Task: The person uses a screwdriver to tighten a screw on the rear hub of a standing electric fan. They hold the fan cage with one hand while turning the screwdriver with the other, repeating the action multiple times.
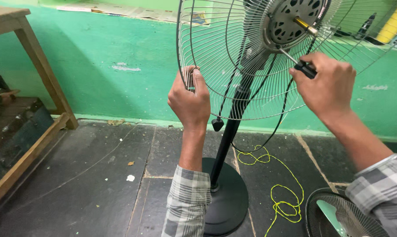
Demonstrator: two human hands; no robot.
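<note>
Head camera looks down on a pedestal fan standing on a dark stone floor (pixel 97 184) before a green wall (pixel 119 52), with its rear wire guard (pixel 216 66) bare of blades so that the motor housing (pixel 292 19) and its brass shaft (pixel 306 26) are open to reach. The left hand (pixel 189 98) is curled shut around the wires at the guard's left rim, seemingly to keep the head from turning or swaying while the other side is worked on. The right hand (pixel 328 85) is closed about the black handle of a screwdriver (pixel 301 66), whose thin shank runs up and left to the lower edge of the motor housing; the tip appears to touch there, though the exact spot is hard to tell. The black pole (pixel 227 140) drops to a round base (pixel 227 202) between the forearms. A yellow cord (pixel 279 193) lies loosely coiled on the floor near the base, and another fan guard (pixel 343 215) rests at the lower right. A wooden bench (pixel 27 48) stands at the left.
</note>
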